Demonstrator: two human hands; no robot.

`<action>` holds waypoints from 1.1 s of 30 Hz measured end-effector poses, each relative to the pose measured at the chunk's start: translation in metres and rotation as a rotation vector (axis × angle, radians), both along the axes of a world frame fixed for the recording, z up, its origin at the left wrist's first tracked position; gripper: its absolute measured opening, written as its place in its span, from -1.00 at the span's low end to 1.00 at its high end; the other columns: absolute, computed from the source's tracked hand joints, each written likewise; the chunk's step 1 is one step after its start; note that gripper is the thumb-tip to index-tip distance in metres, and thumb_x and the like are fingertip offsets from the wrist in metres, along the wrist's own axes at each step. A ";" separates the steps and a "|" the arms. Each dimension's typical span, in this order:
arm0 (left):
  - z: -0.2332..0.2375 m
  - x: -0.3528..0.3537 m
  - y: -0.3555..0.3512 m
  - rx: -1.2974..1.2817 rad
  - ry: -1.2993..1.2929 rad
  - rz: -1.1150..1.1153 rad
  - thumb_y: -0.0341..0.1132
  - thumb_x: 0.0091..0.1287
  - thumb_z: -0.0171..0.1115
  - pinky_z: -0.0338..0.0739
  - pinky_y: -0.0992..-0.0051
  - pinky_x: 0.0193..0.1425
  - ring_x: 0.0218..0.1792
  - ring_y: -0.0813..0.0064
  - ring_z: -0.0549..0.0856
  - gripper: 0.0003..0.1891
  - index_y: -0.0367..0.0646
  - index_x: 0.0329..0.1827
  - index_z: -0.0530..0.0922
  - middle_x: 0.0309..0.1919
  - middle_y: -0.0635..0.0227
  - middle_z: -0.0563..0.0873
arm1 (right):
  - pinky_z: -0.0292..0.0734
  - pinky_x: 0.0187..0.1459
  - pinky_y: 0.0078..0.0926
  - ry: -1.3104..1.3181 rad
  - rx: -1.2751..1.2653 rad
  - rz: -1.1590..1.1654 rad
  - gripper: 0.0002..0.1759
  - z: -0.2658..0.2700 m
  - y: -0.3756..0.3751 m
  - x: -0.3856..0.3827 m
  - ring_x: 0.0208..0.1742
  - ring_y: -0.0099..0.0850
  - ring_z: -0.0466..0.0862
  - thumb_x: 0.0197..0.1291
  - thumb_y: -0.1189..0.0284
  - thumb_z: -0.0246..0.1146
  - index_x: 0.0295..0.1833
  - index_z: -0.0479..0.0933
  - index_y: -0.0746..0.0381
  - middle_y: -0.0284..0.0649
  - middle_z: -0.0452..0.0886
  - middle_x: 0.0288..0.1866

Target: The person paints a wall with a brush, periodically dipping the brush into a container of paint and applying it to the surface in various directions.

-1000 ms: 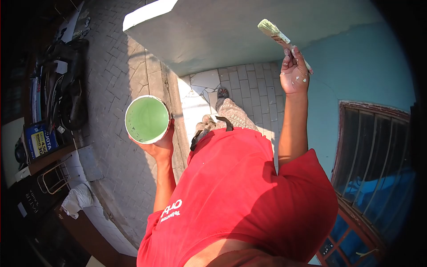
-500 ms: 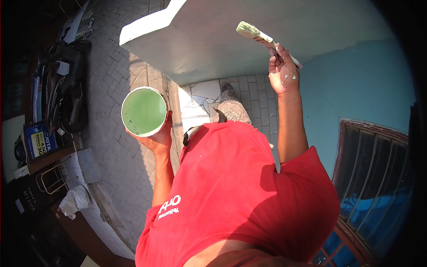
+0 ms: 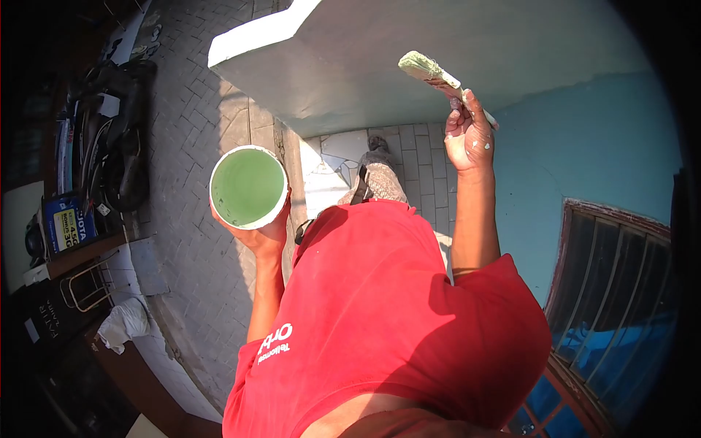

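My left hand [image 3: 266, 235] holds a round white-rimmed bucket [image 3: 249, 187] from below and the side, its fingers partly hidden under it. Light green paint fills the inside of the bucket. My right hand [image 3: 469, 136], spotted with paint, pinches the handle of a paintbrush [image 3: 440, 77]. Pale green paint coats the bristles, which point up and to the left, in front of the grey-green wall [image 3: 409, 44]. A gap separates the brush tip from the bucket.
A teal wall [image 3: 584, 139] with a barred window [image 3: 613, 277] stands at the right. Grey paving [image 3: 175, 146] runs down the left, beside a parked motorcycle [image 3: 131, 146] and a blue-yellow box [image 3: 69, 225]. A foot [image 3: 377, 144] shows on the tiles.
The bucket in my left hand has shifted slightly right in view. My right hand and the brush appear a little lower. The foot and the trouser leg have changed position slightly.
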State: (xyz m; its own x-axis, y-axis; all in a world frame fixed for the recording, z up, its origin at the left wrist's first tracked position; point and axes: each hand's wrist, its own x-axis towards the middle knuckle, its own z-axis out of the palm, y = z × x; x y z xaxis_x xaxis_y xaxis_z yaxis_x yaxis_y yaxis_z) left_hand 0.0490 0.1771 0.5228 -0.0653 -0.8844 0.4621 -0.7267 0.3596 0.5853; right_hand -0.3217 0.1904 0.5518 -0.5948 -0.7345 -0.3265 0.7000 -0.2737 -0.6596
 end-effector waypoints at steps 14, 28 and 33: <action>0.011 0.016 0.009 0.045 -0.015 0.059 -0.19 -0.06 0.75 0.25 0.16 0.54 0.37 0.19 0.52 0.04 -0.22 0.50 0.32 0.30 0.24 0.56 | 0.55 -0.32 -0.68 0.015 -0.010 0.030 -0.80 0.005 -0.014 0.027 -0.27 -0.56 0.66 0.26 0.44 0.54 -0.17 0.61 0.15 -0.36 0.68 -0.23; 0.009 0.023 -0.010 0.188 0.033 -0.009 -0.17 -0.04 0.74 0.20 0.13 0.56 0.44 0.14 0.39 -0.05 -0.17 0.46 0.43 0.37 0.19 0.46 | 0.57 -0.28 -0.71 -0.012 0.032 0.074 -0.79 -0.007 -0.010 0.042 -0.19 -0.62 0.67 0.25 0.42 0.56 -0.15 0.62 0.09 -0.44 0.67 -0.20; -0.002 0.034 -0.001 0.048 -0.216 0.047 -0.20 -0.07 0.76 0.27 0.16 0.52 0.38 0.17 0.50 0.01 -0.20 0.46 0.35 0.32 0.21 0.54 | 0.57 -0.25 -0.71 0.022 0.015 0.109 -0.78 -0.005 -0.012 0.047 -0.17 -0.61 0.68 0.25 0.40 0.55 -0.13 0.61 0.10 -0.45 0.67 -0.20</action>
